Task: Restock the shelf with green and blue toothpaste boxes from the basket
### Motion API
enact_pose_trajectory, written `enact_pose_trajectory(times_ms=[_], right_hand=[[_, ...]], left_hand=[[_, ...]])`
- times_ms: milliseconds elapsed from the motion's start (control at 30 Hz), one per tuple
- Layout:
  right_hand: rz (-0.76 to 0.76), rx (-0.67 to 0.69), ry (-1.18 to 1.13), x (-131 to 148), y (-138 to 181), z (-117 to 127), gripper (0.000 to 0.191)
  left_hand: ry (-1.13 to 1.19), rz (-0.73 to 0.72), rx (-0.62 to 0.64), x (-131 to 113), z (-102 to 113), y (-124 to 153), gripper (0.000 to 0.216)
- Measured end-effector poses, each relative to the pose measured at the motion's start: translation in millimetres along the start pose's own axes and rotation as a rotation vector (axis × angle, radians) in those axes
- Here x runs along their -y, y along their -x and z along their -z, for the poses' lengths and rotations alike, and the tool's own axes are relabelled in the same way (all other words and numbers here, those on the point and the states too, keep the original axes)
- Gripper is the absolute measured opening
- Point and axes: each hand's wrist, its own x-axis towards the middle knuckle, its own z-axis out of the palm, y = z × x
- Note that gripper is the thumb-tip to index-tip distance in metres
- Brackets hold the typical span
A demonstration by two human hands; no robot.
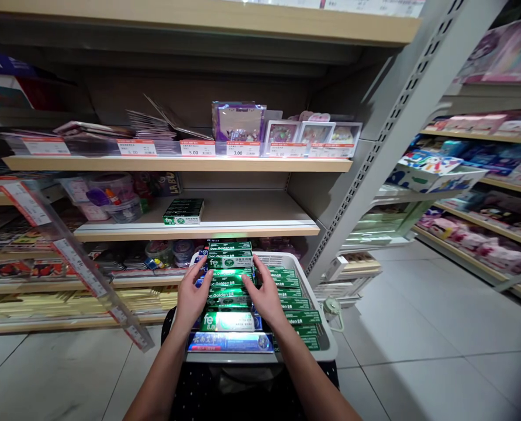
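Note:
A white plastic basket (329,342) sits in front of me, filled with boxes of toothpaste. Down its middle runs a row of green toothpaste boxes (227,296), and my left hand (194,289) presses on their left ends. My right hand (265,290) clasps the right ends of the same boxes, thumb on top. Another row of green boxes (302,317) lines the basket's right side. At the near edge lies a blue toothpaste box (229,342). On the shelf ahead, a small stack of green toothpaste boxes (183,211) stands near the front edge.
The middle shelf (251,210) also holds plastic tubs (115,196) on its left. Above it, a shelf with price tags (242,149) carries cards and small boxed goods. A grey slotted post (387,134) rises at right. A hanging tag strip (78,263) slants at left.

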Motion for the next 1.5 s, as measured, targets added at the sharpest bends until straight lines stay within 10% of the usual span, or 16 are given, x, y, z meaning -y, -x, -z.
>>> enact_pose_trajectory(times_ms=[1133,1500], right_hand=[[0.094,-0.127,0.122,7,-17,-2,0.03],[0.216,-0.008,0.068,50,-52,-28,0.023]], left_hand=[[0.121,0.05,-0.02,4,-4,-18,0.044],[0.133,-0.03,-0.126,-16,49,-50,0.059]])
